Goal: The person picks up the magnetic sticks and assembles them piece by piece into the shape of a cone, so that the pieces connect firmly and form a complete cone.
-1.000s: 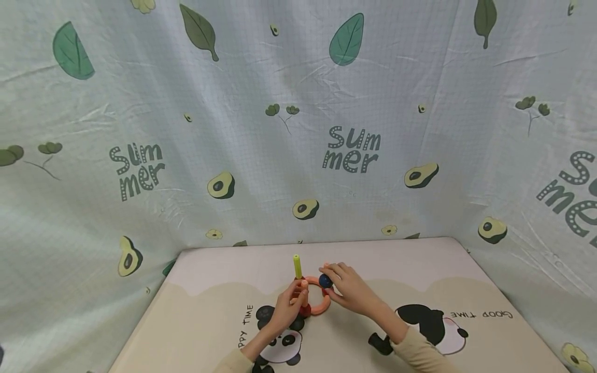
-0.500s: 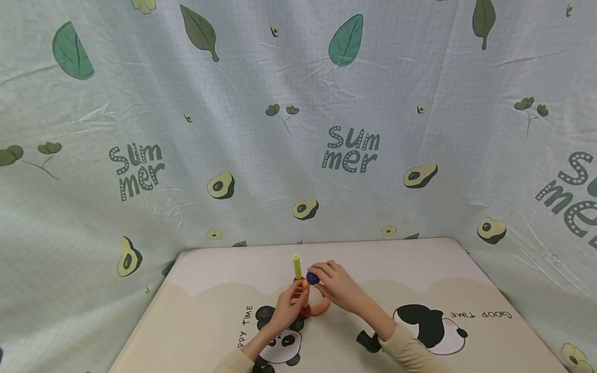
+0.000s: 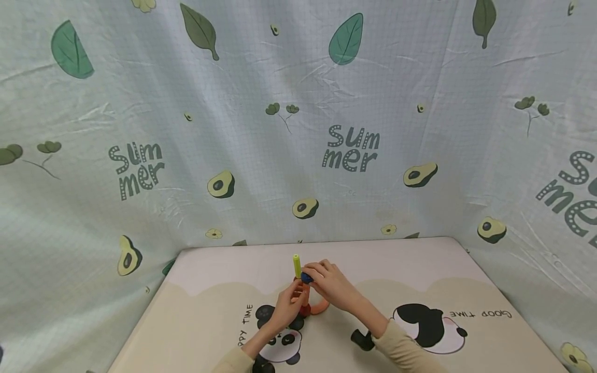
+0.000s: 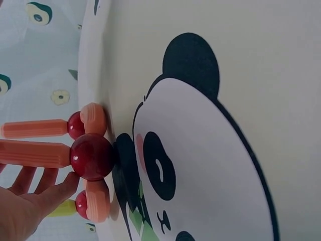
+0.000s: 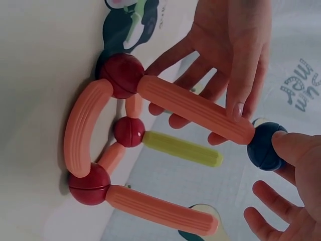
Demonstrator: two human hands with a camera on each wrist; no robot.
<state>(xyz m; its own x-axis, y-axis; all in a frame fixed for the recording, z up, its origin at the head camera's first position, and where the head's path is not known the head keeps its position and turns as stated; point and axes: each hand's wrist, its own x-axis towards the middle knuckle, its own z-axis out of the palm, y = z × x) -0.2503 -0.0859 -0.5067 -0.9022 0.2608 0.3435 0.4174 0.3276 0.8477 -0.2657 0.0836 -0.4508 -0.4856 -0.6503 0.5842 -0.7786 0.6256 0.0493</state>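
Observation:
In the head view my left hand (image 3: 286, 306) holds an upright orange rod (image 5: 188, 105), its thumb on one side and fingers behind. That rod rises from a glossy red ball (image 4: 93, 156) at the base. A dark blue ball (image 5: 263, 145) is pinched by my right hand (image 3: 333, 286) and sits right at the rod's upper tip. Around the base, curved orange pieces (image 5: 83, 130) link red balls into a ring. A yellow-green rod (image 5: 183, 149) and a second orange rod (image 5: 163, 210) stand on two other red balls (image 5: 129, 131).
The pale table mat (image 3: 210, 305) carries printed pandas and lettering. Behind it hangs a light curtain (image 3: 261, 155) with avocado and leaf prints, reaching round both sides.
My right hand has moved left with the blue ball, from the ring's right side to the tip of the orange rod in my left hand. The left hand stays put.

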